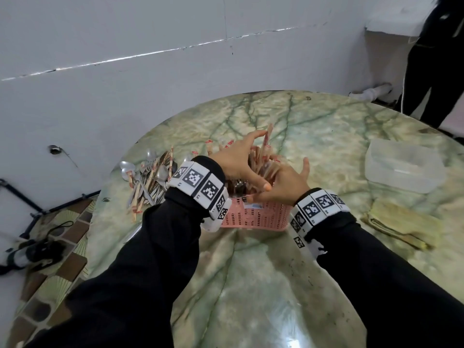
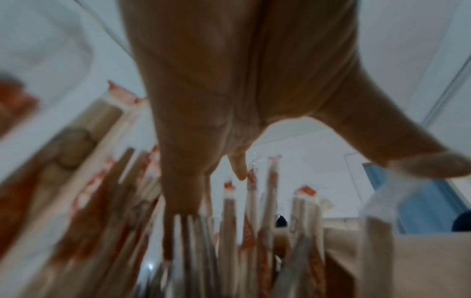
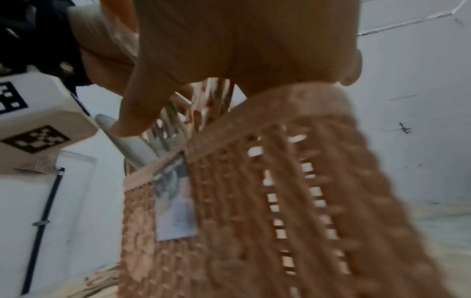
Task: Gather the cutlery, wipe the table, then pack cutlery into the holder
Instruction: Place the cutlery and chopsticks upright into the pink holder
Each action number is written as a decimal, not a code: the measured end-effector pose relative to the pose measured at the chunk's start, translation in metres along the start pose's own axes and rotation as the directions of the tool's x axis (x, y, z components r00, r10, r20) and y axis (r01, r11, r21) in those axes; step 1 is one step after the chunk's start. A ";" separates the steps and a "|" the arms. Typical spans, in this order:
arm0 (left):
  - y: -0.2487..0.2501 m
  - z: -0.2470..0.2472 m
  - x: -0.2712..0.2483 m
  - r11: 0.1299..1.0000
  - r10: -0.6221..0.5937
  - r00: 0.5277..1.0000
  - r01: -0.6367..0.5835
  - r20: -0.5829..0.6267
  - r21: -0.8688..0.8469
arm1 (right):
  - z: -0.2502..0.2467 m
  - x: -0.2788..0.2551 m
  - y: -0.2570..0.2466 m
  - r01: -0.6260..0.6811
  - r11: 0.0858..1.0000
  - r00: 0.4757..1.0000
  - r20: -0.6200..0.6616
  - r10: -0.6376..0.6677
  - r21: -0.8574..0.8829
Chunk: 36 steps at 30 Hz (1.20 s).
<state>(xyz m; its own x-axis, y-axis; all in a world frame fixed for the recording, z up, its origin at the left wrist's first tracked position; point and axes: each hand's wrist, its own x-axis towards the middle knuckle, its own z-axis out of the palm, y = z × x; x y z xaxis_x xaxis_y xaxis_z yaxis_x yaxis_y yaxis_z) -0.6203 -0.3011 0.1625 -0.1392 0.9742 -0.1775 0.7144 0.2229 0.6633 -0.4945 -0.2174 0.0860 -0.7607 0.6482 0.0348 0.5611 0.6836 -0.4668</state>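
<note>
Both sleeves [image 1: 150, 272] low in frame. Left hand [image 1: 236, 159] spread, fingers straight, steadying wrapped chopsticks [image 1: 266, 146] upright in pink holder [image 1: 253, 217]. Right hand [image 1: 283, 182] relaxed-open on rim. Packing step; next fetch spoon pile [image 1: 148, 182].

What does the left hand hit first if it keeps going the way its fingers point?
Probably the wrapped chopsticks standing in the pink holder: the left hand reaches over them, fingertips right at their tops. Contact is unclear.

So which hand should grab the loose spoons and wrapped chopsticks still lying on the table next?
Left. The left hand is nearer the pile of metal spoons and paper-wrapped chopsticks, which lies on its side of the pink plastic lattice basket. The right hand sits on the basket's far side.
</note>
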 end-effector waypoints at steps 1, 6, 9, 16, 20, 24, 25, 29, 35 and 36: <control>0.000 0.001 -0.001 0.999 0.007 1.000 -0.007 0.004 -0.053 | 0.002 0.001 -0.007 0.011 1.000 1.000 -0.001 -0.011 0.026; 0.005 0.010 -0.011 0.982 0.077 0.993 -0.091 -0.089 -0.164 | 0.014 0.005 -0.031 0.090 0.794 0.995 -0.096 -0.041 0.601; 0.004 -0.001 -0.031 0.981 0.162 0.953 -0.183 -0.255 -0.060 | 0.014 0.008 -0.022 0.050 0.666 0.976 -0.177 0.125 0.744; -0.036 -0.036 -0.068 0.809 0.040 0.692 -0.446 -0.721 -0.383 | -0.014 0.020 -0.026 0.118 0.651 0.979 -0.197 0.049 0.750; -0.075 -0.028 -0.062 0.897 -0.093 0.797 -0.194 -0.597 -0.398 | -0.020 0.016 -0.017 -0.014 0.798 0.963 0.224 -0.153 0.603; -0.098 0.000 -0.049 0.922 -0.184 0.932 0.055 -0.311 -0.382 | -0.002 0.016 -0.002 -0.078 0.828 0.978 0.202 -0.043 0.556; -0.101 0.008 -0.043 0.918 -0.216 0.934 0.096 -0.283 -0.385 | 0.002 0.016 -0.002 -0.093 0.817 0.987 0.161 0.000 0.569; -0.104 0.024 -0.019 0.865 -0.134 0.938 -0.047 -0.320 -0.500 | 0.016 0.013 -0.010 -0.044 0.823 0.998 -0.014 0.063 0.567; -0.102 0.026 -0.006 0.835 -0.118 0.853 -0.192 -0.508 -0.515 | 0.013 0.016 -0.022 -0.029 0.787 0.983 -0.125 0.133 0.617; -0.102 0.025 -0.008 0.832 -0.115 0.843 -0.207 -0.525 -0.515 | 0.011 0.015 -0.024 0.002 0.778 0.983 -0.144 0.114 0.628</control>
<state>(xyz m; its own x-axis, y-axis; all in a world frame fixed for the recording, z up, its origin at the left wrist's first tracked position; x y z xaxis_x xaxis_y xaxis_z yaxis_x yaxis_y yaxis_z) -0.6744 -0.3327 0.0781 -0.5596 0.8140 0.1557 0.2694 0.0011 0.9630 -0.5231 -0.2274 0.0882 -0.6365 0.7636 0.1083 0.2304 0.3222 -0.9182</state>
